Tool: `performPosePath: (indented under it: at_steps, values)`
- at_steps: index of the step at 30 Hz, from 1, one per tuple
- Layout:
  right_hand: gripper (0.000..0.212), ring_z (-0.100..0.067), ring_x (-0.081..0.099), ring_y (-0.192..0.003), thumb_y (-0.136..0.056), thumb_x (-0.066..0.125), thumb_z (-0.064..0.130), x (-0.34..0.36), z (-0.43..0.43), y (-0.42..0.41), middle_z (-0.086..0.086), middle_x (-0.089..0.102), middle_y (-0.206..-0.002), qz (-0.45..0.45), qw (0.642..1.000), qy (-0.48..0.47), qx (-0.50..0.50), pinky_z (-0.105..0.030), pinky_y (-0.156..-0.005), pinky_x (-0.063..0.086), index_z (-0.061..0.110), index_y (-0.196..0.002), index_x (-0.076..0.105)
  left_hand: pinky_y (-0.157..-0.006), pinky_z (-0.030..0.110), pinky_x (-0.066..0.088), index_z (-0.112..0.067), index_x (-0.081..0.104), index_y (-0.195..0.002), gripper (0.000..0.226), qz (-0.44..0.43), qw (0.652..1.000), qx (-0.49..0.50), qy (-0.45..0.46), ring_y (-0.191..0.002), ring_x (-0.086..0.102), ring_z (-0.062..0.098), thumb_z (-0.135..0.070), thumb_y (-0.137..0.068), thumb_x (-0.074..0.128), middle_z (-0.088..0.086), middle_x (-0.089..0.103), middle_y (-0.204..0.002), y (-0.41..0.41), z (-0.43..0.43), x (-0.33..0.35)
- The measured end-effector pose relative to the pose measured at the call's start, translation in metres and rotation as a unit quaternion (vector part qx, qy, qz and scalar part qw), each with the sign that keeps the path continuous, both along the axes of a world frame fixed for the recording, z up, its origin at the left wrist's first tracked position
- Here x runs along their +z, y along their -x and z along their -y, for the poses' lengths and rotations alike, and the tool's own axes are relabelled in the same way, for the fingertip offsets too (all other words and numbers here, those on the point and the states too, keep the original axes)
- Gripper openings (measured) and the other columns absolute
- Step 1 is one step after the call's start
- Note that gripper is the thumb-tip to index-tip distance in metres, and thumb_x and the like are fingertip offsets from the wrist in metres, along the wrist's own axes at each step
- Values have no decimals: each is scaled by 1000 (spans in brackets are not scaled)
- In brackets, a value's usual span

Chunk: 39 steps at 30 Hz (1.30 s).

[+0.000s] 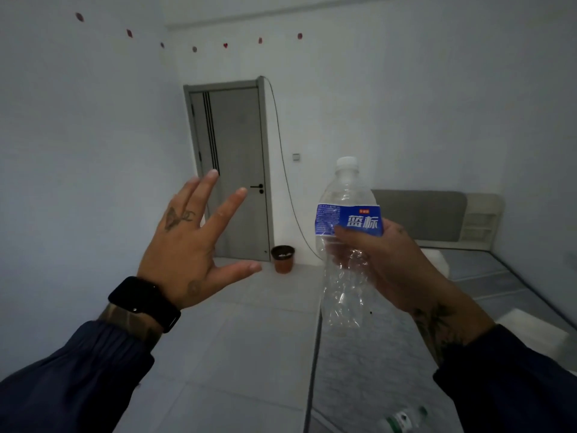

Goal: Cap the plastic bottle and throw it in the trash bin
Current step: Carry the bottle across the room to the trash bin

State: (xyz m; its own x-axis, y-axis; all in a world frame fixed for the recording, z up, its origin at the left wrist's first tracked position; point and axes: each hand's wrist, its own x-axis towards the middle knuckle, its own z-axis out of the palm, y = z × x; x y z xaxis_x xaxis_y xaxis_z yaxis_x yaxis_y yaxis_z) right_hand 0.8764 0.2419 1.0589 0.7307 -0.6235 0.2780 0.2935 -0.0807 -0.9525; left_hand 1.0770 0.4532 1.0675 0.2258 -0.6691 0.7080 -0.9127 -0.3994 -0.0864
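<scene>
A clear, crumpled plastic bottle [345, 276] with a blue label stands upright in the air, and a white cap [347, 162] sits on its neck. My right hand [384, 264] grips the bottle around its middle, just below the label. My left hand [190, 242] hovers to the left of the bottle with fingers spread wide and nothing in it; a black watch is on that wrist. A small brown trash bin [283, 259] stands on the floor by the far wall, beside the door, between my two hands in the view.
A grey door [232, 170] is shut in the far wall, with a cable hanging down beside it. A bed with a grey headboard [421, 214] fills the right side. Another bottle with a green label [404, 420] lies on the bed at the bottom. Pale floor tiles lead toward the bin.
</scene>
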Motion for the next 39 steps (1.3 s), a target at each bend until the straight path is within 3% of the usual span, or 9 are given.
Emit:
performPosePath:
  at_steps: [7,14,21,26,39]
  values:
    - [26,-26,75,-82,-84,72,13,-9,24,-87,-13,75,-93,-30,1000,5,-1,-37,-73,60,7,-108,65,-118,60,19,-45,4,-153,98,-36,999,11,8,-153,-4,28,-88,-71,36,3,-2,-167,-94,13,-18]
    - [30,-24,75,-80,-83,73,15,-28,79,-199,-16,74,-98,-27,1000,6,-6,-30,-64,60,7,-110,64,-119,58,18,-48,0,-152,96,-42,999,17,-1,-153,-4,25,-88,-72,36,3,-3,-167,-205,61,-37]
    - [32,-32,73,-94,-86,71,15,-30,154,-327,-20,72,-107,-27,1000,-9,-10,-40,-77,59,5,-115,63,-117,50,14,-44,5,-153,97,-36,999,22,-6,-152,1,28,-90,-71,30,5,2,-167,-327,129,-26]
    - [28,-32,74,-93,-86,72,14,-19,190,-399,-18,74,-104,-15,1000,-2,-20,-44,-81,59,7,-112,65,-115,46,10,-49,-2,-150,95,-46,999,-15,-4,-153,-2,26,-90,-71,31,4,-1,-167,-400,174,-18]
    - [31,-26,76,-80,-82,76,9,-16,307,-607,-14,79,-92,5,993,-23,-119,-38,-73,58,5,-111,66,-116,57,18,-44,5,-153,97,-57,994,-98,11,-152,1,29,-89,-71,31,3,0,-166,-639,326,-22]
